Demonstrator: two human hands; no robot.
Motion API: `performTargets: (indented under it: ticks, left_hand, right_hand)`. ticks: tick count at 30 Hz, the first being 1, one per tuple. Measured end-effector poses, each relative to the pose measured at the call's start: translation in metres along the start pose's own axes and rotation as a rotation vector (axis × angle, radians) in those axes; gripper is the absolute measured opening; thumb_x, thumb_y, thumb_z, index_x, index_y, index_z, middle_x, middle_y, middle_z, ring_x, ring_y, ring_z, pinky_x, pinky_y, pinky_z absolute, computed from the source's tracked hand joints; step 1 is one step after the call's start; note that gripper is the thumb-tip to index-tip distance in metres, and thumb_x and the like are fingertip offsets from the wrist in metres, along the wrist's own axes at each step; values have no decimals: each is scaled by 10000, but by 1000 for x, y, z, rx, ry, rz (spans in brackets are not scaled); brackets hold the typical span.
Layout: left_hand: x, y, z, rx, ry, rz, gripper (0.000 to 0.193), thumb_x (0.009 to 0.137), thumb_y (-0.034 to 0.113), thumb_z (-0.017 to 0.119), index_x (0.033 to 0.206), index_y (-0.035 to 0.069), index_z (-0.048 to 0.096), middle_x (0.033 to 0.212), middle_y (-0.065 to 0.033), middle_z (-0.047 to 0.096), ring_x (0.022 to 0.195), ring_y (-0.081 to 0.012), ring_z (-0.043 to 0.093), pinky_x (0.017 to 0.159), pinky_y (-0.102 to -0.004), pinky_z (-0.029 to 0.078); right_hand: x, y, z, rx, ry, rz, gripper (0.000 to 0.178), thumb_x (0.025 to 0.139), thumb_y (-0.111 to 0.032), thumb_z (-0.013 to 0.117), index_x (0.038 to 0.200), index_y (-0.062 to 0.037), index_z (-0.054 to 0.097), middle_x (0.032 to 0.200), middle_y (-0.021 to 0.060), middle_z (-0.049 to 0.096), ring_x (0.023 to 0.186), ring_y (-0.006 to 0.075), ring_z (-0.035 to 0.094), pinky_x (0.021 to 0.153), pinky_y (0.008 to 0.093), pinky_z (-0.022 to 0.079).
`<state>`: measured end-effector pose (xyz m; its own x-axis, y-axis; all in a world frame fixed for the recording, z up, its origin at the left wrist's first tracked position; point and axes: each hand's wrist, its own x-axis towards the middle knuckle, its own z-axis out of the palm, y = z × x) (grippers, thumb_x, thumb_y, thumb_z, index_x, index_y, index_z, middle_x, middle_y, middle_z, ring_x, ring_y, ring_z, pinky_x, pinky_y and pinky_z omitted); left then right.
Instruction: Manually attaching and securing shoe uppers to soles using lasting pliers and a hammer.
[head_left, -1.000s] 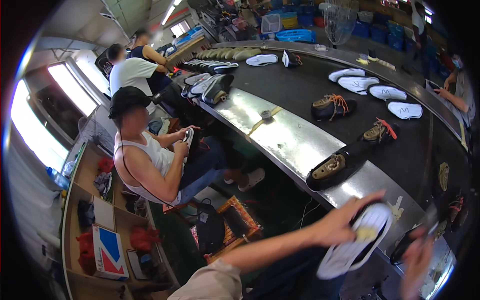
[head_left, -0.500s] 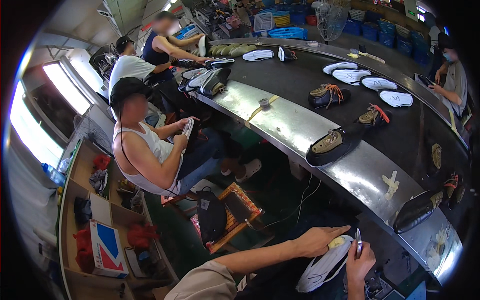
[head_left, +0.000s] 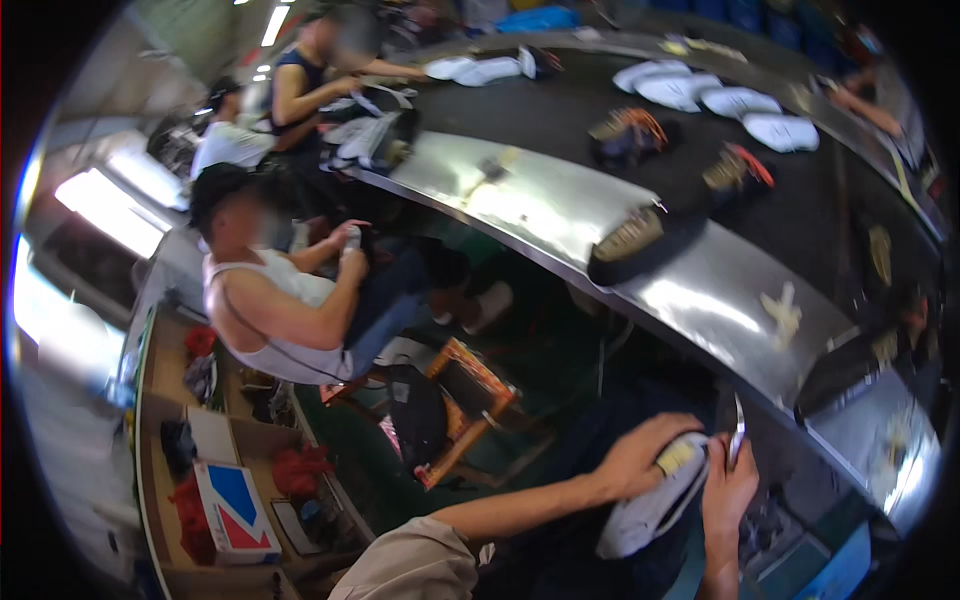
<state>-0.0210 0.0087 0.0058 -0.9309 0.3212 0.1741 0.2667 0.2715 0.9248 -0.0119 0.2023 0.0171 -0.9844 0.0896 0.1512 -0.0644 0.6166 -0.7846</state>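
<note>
Low in the picture, a shoe with a white underside [head_left: 640, 524] is tilted above my lap. My left hand [head_left: 640, 458] is wrapped over its upper end, beside a yellow patch [head_left: 678, 457]. On the right side of the shoe, my right hand [head_left: 732, 482] grips a slim shiny metal tool [head_left: 738, 432], whose tip points up. Its exact kind is not clear. The fingers of my right hand are close to the shoe's edge, and I cannot tell whether they touch it.
A belt with metal borders [head_left: 555, 212] curves past, bearing dark shoes [head_left: 628, 240] and white-bottomed shoes [head_left: 780, 132]. A seated person [head_left: 285, 300] holds a shoe at the left. Nearby are a wooden stool [head_left: 455, 400] with a dark bag and a shelf with a box [head_left: 237, 510].
My right hand has turned, and the tool has swung from beside the shoe's end to pointing up and right. My left hand has curled more over the shoe. The whole view has shifted.
</note>
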Motion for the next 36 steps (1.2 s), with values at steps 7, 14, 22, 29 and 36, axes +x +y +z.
performTargets:
  ticks: [7, 14, 22, 29, 36]
  left_hand:
    - [-12, 10, -26, -186, 157, -153, 441, 896, 18, 603, 1336, 35, 636, 1427, -212, 599, 1344, -328, 575, 1125, -389, 436]
    - [-6, 27, -25, -92, 12, -140, 540, 867, 46, 676, 1398, 41, 580, 1470, -190, 570, 1358, -362, 537, 1122, -416, 432]
    - [-7, 18, -26, 71, 47, 8, 425, 918, 82, 644, 1338, 16, 628, 1364, -204, 646, 1298, -375, 597, 1102, -413, 452]
    - [-6, 24, -20, -305, -61, -248, 472, 960, 113, 580, 1431, 93, 561, 1584, -150, 436, 1499, -324, 340, 1221, -428, 267]
    - [-9, 15, -11, -190, -2, -111, 553, 837, -61, 490, 1373, 64, 543, 1483, -183, 496, 1394, -365, 414, 1176, -429, 307]
  right_hand:
    - [-40, -55, -43, 776, -751, 622, 334, 1114, -177, 463, 1383, 11, 526, 1096, 98, 713, 916, 132, 690, 729, 278, 558]
    - [-23, -52, -54, 731, -829, 654, 322, 1102, -228, 493, 1272, 37, 557, 984, 144, 742, 872, 227, 749, 662, 360, 582]
    - [-58, -23, -12, 19, -394, 7, 247, 1029, -234, 612, 1032, 4, 546, 664, 166, 651, 602, 374, 673, 536, 477, 507]
    - [-55, -54, -31, -168, -510, 76, 252, 1024, -238, 619, 1011, 5, 553, 670, 163, 662, 594, 365, 676, 538, 471, 511]
    - [-44, -62, -58, -67, -528, 35, 249, 1016, -246, 637, 1002, -8, 567, 727, 151, 690, 619, 351, 688, 545, 442, 523]
